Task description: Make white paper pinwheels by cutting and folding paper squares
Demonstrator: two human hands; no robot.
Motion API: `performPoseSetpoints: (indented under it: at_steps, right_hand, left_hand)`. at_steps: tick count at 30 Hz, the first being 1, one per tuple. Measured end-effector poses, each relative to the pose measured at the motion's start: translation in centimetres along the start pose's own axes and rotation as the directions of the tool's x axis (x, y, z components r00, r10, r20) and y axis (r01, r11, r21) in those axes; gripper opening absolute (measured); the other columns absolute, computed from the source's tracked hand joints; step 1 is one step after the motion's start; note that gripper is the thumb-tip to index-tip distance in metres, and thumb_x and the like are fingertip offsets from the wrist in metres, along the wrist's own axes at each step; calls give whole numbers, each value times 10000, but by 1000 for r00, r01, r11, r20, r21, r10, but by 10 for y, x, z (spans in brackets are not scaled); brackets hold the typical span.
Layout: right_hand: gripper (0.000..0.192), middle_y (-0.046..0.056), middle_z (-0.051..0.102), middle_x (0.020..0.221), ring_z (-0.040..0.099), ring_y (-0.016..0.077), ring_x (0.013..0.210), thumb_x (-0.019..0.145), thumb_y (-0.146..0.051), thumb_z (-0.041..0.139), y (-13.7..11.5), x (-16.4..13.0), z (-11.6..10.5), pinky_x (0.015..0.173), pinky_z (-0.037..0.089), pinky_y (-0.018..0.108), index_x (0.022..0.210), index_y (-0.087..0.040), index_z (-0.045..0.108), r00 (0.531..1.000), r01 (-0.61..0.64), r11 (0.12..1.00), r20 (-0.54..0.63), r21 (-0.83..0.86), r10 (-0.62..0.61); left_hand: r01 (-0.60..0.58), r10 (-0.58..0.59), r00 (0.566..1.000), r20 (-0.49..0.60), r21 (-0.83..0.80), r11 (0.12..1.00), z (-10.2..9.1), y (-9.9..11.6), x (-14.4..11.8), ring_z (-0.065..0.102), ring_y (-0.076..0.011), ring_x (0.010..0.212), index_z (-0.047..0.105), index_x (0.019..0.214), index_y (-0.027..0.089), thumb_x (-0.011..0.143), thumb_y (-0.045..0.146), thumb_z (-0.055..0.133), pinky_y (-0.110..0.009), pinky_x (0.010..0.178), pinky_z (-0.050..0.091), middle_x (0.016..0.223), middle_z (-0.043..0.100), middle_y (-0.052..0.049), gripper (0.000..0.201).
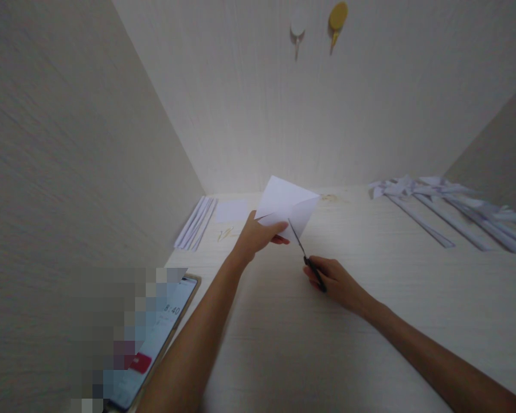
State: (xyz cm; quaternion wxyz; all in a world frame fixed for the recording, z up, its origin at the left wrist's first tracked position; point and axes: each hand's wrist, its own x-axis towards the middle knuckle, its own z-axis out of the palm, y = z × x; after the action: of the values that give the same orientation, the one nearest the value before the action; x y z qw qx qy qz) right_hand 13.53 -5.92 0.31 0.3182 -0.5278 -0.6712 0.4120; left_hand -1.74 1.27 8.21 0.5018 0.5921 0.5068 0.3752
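Note:
A square sheet of white paper (287,198) is gripped at its lower left side by my left hand (262,232), thumb on top and fingers underneath. It is held above the table, and a slit shows near its left corner. In my right hand (329,278) is a pair of scissors (312,269) with black handles. Their blades point up and left and reach the lower part of the paper, close to my left thumb. Whether the blades are fully closed I cannot tell.
Several rolled white paper sticks (194,223) lie at the left beside a flat white sheet (232,210). Paper pinwheels (430,201) on sticks lie at the right. A phone (159,338) rests at the lower left. Two hooks, white (297,26) and yellow (338,17), are on the wall.

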Motion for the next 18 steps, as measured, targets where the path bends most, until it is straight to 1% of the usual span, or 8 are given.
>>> performPoseSetpoints:
  at_steps: [6, 18]
  right_hand:
    - [302, -36, 386, 520, 362, 86, 480, 791, -413, 388, 0, 0, 1, 446, 279, 216, 592, -187, 367, 1000, 9, 1000, -4, 11, -9]
    - [295, -36, 385, 520, 355, 88, 482, 790, -401, 388, -1, 1, 0, 447, 282, 216, 584, -190, 366, 1000, 10, 1000, -19, 10, -10]
  left_hand:
    - [-16, 16, 1000, 26, 14, 1000, -1, 1, -1, 595, -148, 447, 592, 641, 87, 602, 167, 620, -231, 437, 496, 566, 625, -36, 92]
    - [-11, 11, 998, 62, 8, 1000, 0, 2, -2, 596, -150, 446, 589, 618, 99, 601, 164, 628, -230, 439, 493, 549, 618, -18, 77]
